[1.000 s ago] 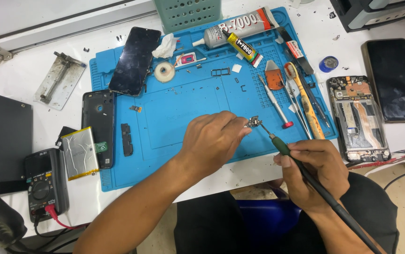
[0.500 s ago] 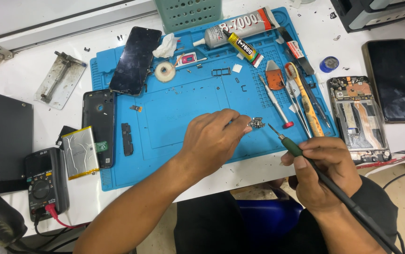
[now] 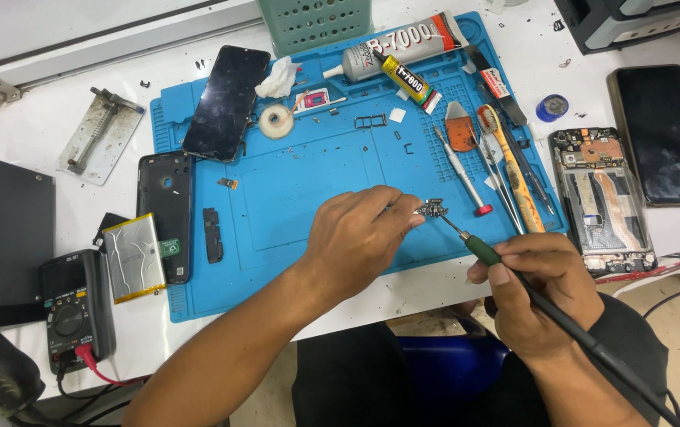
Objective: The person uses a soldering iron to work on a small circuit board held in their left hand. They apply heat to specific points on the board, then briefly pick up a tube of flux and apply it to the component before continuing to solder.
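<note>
The left hand [image 3: 359, 237] pinches a small dark circuit board [image 3: 433, 209] between thumb and fingertips, holding it just above the blue mat [image 3: 300, 190]. The right hand [image 3: 541, 289] is wrapped tight around a soldering iron [image 3: 486, 253], its tip touching the board's lower edge. Half a second ago that tip stood a little apart from the board; a second ago it touched it. Just beyond the board lie a red-capped screwdriver [image 3: 460, 172], tweezers and a yellow-handled brush [image 3: 510, 162]. Further right is an opened phone [image 3: 602, 198]; left are a back cover [image 3: 164, 213], a battery [image 3: 132, 257] and a multimeter [image 3: 75, 308]
</note>
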